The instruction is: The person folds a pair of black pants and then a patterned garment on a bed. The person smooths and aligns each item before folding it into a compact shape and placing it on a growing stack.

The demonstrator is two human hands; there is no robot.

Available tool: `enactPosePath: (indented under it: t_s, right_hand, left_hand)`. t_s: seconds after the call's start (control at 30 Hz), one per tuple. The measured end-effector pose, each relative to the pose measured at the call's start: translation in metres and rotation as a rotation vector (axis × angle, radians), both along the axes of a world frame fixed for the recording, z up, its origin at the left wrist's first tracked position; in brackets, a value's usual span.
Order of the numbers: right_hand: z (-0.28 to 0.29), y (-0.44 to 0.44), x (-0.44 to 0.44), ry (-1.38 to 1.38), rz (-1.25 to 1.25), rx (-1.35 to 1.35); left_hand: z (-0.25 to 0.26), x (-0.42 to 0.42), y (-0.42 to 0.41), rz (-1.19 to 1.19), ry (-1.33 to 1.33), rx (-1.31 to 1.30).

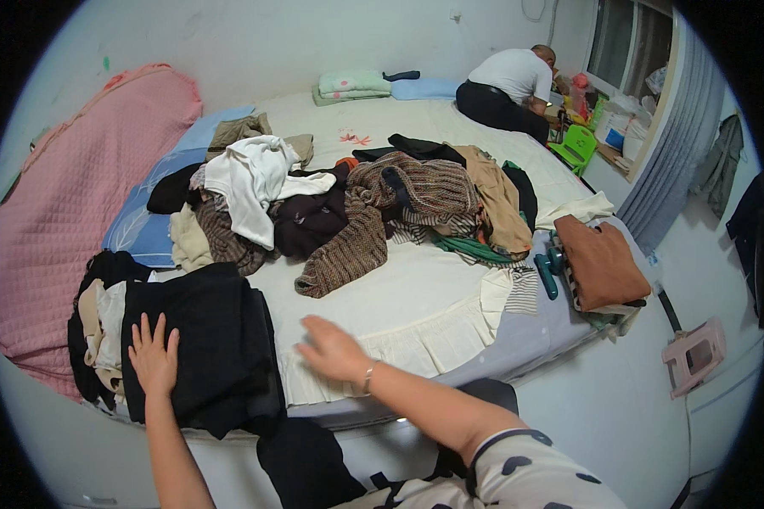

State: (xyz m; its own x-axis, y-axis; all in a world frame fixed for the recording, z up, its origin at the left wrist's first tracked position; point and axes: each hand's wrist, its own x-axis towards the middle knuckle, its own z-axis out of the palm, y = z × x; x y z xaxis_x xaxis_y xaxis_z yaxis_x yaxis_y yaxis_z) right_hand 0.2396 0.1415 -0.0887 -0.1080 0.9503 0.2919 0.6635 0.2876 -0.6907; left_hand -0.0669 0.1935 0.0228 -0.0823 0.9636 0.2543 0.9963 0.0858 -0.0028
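Observation:
My left hand lies with its fingers spread on folded black cloth at the bed's near left edge. Just right of that cloth, my right hand, a band on its wrist, is over the cream ruffled sheet; it is blurred and holds nothing visible. Beyond my hands lies a heap of loose clothes: a white garment, a brown striped knit sweater, a dark garment and tan trousers or a tan top, I cannot tell which.
A pink quilted cover is at the left. At the right edge lie a folded rust-brown garment and a green handheld device. A person in a white shirt sits at the far corner. A pink stool stands beyond the bed.

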Motion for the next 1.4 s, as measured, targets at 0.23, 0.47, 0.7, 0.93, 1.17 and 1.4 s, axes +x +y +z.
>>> enactPosePath:
  t_s: [0.23, 0.47, 0.7, 0.93, 1.17, 1.4]
  right_hand:
    - [-0.012, -0.01, 0.138, 0.295, -0.516, 0.022]
    - [-0.05, -0.03, 0.164, 0.07, -0.586, 0.141]
    - [-0.045, -0.03, 0.162, 0.007, -0.578, 0.104]
    - [-0.044, -0.028, 0.164, 0.03, -0.57, 0.096]
    - [-0.04, -0.019, 0.181, 0.286, -0.649, 0.078]
    - [0.006, 0.027, 0.296, 0.091, -1.086, 0.445]
  left_hand:
    - [-0.001, -0.002, -0.001, 0.024, 0.03, -0.004]
    - [0.008, 0.007, 0.003, -0.003, -0.067, 0.006]
    - [-0.005, 0.168, -0.015, -0.614, -0.694, 0.2]
    - [-0.097, 0.319, -0.039, -0.851, -0.481, -0.046]
    - [-0.155, 0.326, -0.039, -0.843, -0.367, -0.145]
    - [-0.151, 0.319, -0.038, -0.825, -0.361, -0.138]
